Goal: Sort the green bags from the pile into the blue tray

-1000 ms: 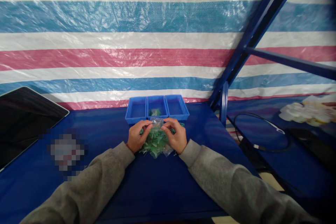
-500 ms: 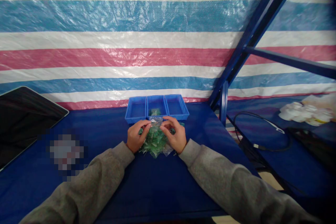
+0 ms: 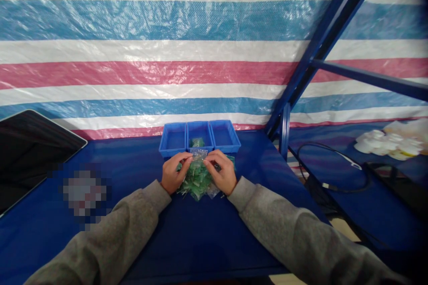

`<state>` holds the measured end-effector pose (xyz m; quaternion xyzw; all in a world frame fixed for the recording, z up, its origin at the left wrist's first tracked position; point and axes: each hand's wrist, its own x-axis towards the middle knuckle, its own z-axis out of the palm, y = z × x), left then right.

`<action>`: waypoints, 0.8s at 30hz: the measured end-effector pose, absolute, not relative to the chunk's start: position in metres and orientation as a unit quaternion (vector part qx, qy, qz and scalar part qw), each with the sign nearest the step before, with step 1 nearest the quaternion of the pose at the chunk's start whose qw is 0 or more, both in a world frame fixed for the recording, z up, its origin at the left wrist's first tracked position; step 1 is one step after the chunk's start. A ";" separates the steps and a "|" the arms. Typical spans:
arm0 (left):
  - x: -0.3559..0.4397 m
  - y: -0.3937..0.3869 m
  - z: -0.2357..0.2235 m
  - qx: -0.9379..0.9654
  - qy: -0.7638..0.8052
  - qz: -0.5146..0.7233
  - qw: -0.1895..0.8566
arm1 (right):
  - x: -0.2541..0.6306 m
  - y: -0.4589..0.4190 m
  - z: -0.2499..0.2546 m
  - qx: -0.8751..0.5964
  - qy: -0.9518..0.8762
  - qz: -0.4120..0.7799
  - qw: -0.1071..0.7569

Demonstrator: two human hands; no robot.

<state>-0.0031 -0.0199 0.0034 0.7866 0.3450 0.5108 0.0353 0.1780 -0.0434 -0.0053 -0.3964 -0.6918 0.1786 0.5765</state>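
Between my two hands a small clear plastic bag is stretched by its upper edge. My left hand pinches its left side between thumb and fingers. On the other side my right hand pinches the right corner in the same way. Below and behind the fingers lies a pile of green pieces and clear bags on the blue table; the kind of the green pieces is too small to make out. Just beyond the hands stand three joined blue bins, the middle one holding a small green packet.
A dark screen with a pale frame leans at the left, near a pixelated patch. A blue metal frame rises at the right. Past it are a black cable and white bundles on another blue surface.
My right fingers have shifted slightly down and inward at the bag's edge. My left hand has stayed in place, and the pile and bins look the same.
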 end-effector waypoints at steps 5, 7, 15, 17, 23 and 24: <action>-0.003 -0.020 0.004 0.793 0.336 0.506 0.036 | 0.178 -0.044 -0.004 -0.388 -0.695 0.178 0.579; -0.003 -0.019 0.004 0.795 0.333 0.505 0.037 | 0.178 -0.044 -0.005 -0.386 -0.697 0.179 0.577; -0.003 -0.018 0.005 0.811 0.311 0.494 0.046 | 0.178 -0.042 -0.004 -0.383 -0.705 0.186 0.567; -0.005 -0.017 0.006 0.828 0.289 0.477 0.054 | 0.179 -0.042 -0.004 -0.383 -0.706 0.187 0.565; -0.006 -0.017 0.008 0.849 0.257 0.459 0.052 | 0.178 -0.042 -0.006 -0.387 -0.706 0.183 0.564; -0.006 -0.016 0.008 0.849 0.256 0.460 0.050 | 0.178 -0.042 -0.006 -0.388 -0.705 0.183 0.564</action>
